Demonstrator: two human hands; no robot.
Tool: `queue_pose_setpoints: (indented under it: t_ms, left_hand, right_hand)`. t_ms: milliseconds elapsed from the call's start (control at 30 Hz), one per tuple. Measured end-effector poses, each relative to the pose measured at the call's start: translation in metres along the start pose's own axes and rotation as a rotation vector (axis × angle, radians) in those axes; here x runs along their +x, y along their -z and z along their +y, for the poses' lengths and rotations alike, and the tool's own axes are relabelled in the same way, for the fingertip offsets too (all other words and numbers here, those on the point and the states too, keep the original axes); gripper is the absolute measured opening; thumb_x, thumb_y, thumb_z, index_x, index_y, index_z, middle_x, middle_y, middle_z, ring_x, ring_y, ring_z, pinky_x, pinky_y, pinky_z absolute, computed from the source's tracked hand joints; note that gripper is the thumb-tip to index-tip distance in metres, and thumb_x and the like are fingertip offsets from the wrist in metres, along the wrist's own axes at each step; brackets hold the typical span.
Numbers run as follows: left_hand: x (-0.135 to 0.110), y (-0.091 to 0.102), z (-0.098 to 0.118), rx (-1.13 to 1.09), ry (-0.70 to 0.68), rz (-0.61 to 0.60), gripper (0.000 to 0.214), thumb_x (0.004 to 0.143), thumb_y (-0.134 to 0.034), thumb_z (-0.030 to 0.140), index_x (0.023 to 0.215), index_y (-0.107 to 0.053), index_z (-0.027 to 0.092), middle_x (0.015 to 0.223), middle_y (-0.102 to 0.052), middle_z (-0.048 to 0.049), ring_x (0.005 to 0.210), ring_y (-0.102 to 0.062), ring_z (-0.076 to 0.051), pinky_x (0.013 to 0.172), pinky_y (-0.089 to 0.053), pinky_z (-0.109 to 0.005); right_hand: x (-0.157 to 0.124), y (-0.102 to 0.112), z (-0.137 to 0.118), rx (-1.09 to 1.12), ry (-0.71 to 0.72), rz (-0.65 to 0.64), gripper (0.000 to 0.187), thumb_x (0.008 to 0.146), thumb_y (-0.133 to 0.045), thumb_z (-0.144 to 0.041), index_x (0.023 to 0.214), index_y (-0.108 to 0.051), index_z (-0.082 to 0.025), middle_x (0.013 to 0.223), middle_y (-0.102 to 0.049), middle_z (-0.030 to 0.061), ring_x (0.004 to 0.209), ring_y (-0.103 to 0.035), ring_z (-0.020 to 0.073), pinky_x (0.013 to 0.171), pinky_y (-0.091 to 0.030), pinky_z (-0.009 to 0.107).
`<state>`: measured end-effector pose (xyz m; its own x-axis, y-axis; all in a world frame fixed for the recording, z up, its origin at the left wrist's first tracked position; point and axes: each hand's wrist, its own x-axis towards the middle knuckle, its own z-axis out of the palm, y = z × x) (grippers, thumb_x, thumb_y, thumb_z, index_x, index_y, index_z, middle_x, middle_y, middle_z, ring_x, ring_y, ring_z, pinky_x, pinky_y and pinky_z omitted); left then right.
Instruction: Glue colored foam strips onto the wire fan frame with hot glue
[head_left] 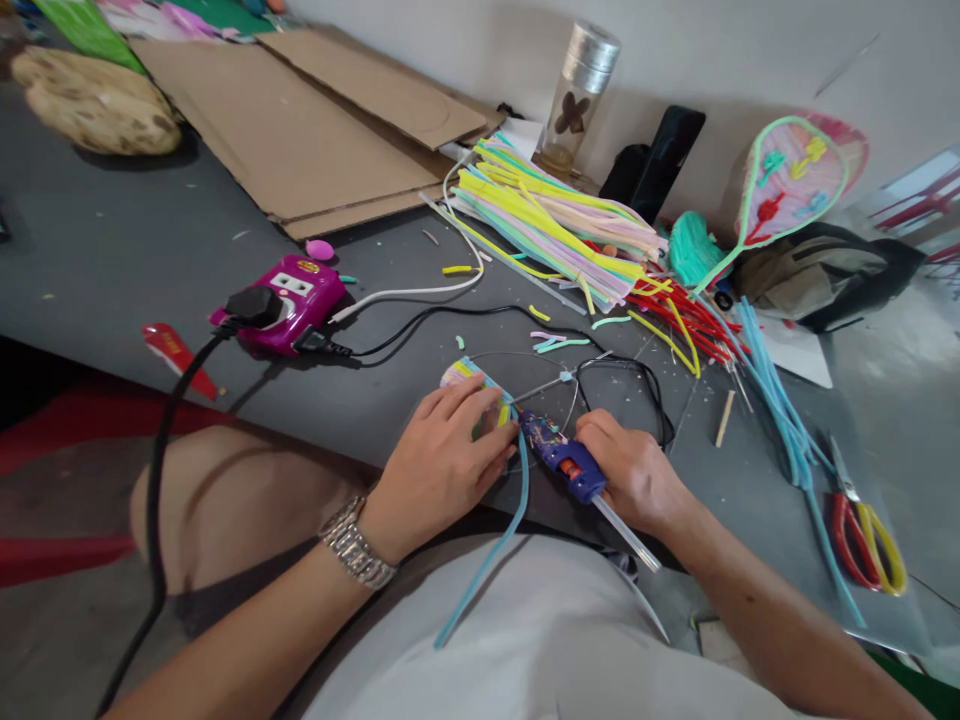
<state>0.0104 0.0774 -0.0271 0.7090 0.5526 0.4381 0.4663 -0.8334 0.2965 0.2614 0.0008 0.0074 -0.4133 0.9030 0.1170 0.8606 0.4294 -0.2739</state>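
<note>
My left hand [450, 450] rests near the table's front edge, fingers curled over a small craft piece [459, 372] banded in yellow, pink and blue, and holds it. The hand covers much of that piece. From its right side a light blue pipe cleaner [487, 575] hangs down over the edge toward my lap. My right hand [634, 470] is wrapped round the handle of a blue glue gun [559, 450]. The gun's nozzle points at the craft piece, close to my left fingertips; contact is hard to make out. A clear glue stick [628, 535] juts from the gun's back.
A magenta power strip [326, 318] with plugs and cords lies left. Behind the hands are bundled pipe cleaners [540, 215] and cardboard sheets [300, 130]. A bottle [574, 110] stands by the wall. Scissors [862, 540] and blue pipe cleaners [780, 410] lie right.
</note>
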Motion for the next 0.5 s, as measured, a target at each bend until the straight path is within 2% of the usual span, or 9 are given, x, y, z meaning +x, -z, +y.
queue_pose_setpoints:
  t_ms: [200,300,400,500]
  left_hand:
    - [0.0,-0.001,0.0,-0.008,0.003,0.012,0.021,0.095,-0.061,0.02,0.112,-0.074,0.02,0.128,-0.066,-0.0161,0.129,-0.057,-0.035,0.103,-0.054,-0.056]
    - [0.0,-0.001,0.0,0.0,-0.002,0.014,0.021,0.096,-0.06,0.022,0.112,-0.074,0.021,0.127,-0.066,-0.0154,0.129,-0.057,-0.034,0.103,-0.054,-0.056]
    - [-0.001,0.0,0.001,0.001,0.0,0.015,0.023,0.097,-0.059,0.022,0.113,-0.075,0.021,0.127,-0.066,-0.0149,0.129,-0.058,-0.035,0.102,-0.054,-0.055]
    - [-0.001,0.0,0.001,-0.002,0.011,0.009,0.023,0.096,-0.061,0.022,0.114,-0.076,0.022,0.128,-0.066,-0.0152,0.129,-0.057,-0.035,0.103,-0.053,-0.056]
  right_hand:
    - [0.001,0.0,0.001,0.002,0.008,0.009,0.02,0.104,-0.041,-0.025,0.085,-0.048,-0.022,0.088,-0.061,0.0076,0.075,-0.058,0.0167,0.058,-0.039,0.027]
    - [0.001,0.005,0.001,0.093,0.004,0.036,0.016,0.102,-0.045,-0.025,0.087,-0.049,-0.022,0.086,-0.06,0.0063,0.073,-0.056,0.0169,0.058,-0.039,0.027]
    - [0.006,0.015,0.003,0.222,-0.043,0.053,0.01,0.099,-0.052,-0.024,0.089,-0.052,-0.022,0.083,-0.059,0.0045,0.073,-0.055,0.0167,0.062,-0.041,0.028]
    - [0.017,0.026,0.007,0.296,-0.124,0.024,0.02,0.097,-0.058,-0.028,0.079,-0.053,-0.022,0.076,-0.055,0.0009,0.068,-0.051,0.0147,0.063,-0.04,0.028]
